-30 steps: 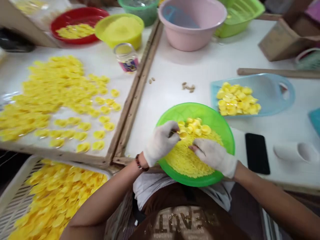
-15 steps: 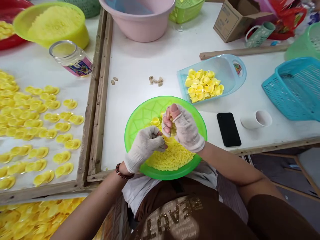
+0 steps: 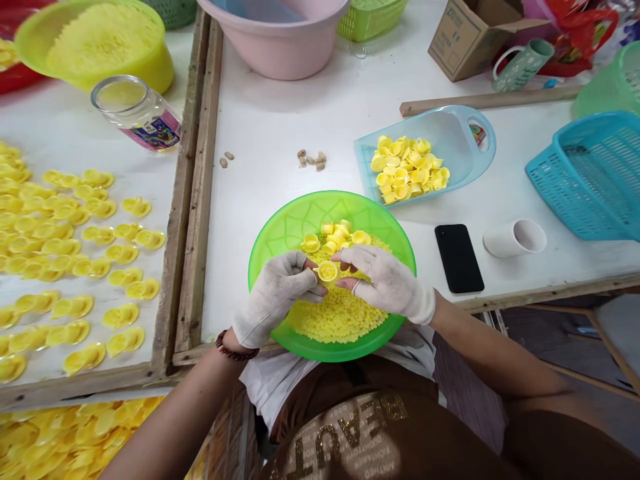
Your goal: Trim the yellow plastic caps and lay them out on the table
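Observation:
My left hand point(image 3: 283, 288), in a fingertip-less white glove, pinches a small yellow plastic cup-shaped piece point(image 3: 327, 271) by its side. Its round mouth faces up, with some yellow bits visible inside. To its right, my right hand point(image 3: 390, 283), gloved the same way, has thumb and fingers apart just beside the piece; whether a fingertip touches it I cannot tell. Below both hands sits a green basin point(image 3: 270, 240) on my lap against the table edge. Small yellow pellets point(image 3: 340, 320) fill its lower part, and several yellow cup pieces point(image 3: 340, 233) lie toward its far side.
A blue scoop-shaped tray point(image 3: 453, 133) holds more yellow cups. On the right are a black phone point(image 3: 459, 259), a white cup point(image 3: 515, 239) and a blue basket point(image 3: 565, 193). A wooden strip point(image 3: 193, 187) separates rows of yellow pieces point(image 3: 60, 247) on the left. A pink basin point(image 3: 280, 47) stands behind.
My right hand has lowered and turned from a raised, closed pose above the basin to an opened one beside the cup piece. My left hand stays nearly in place.

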### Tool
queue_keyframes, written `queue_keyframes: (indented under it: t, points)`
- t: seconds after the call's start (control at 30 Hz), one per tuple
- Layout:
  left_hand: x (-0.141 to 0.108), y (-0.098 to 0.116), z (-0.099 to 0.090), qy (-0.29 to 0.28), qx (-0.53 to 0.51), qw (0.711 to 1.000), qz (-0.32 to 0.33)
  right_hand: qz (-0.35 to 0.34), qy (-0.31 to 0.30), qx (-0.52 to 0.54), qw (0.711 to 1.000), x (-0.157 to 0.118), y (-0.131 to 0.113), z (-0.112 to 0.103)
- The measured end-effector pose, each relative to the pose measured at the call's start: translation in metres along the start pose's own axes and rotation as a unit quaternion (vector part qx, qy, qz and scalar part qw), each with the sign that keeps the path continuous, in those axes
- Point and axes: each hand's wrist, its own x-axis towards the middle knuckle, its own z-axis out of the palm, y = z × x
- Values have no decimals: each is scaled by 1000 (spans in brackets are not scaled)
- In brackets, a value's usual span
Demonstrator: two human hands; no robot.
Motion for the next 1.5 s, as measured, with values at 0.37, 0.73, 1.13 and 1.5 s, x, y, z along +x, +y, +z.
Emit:
queue_keyframes:
  t: [0.37,0.73,1.13,1.5]
  points:
    - [-9,-2,-3,79,152,973,157,59,-170,-200,963,-8,-4,0]
    - [-5,-6,5,-21,43,994,96,20,2,-49,999,16,-16,-14]
    - [-61,15,-91,154,-59,976,143,-43,-149,-123,980,-35,26,22]
    - [-105,28,-366,612,257,748,0,-23,-160,-117,980,-32,26,27]
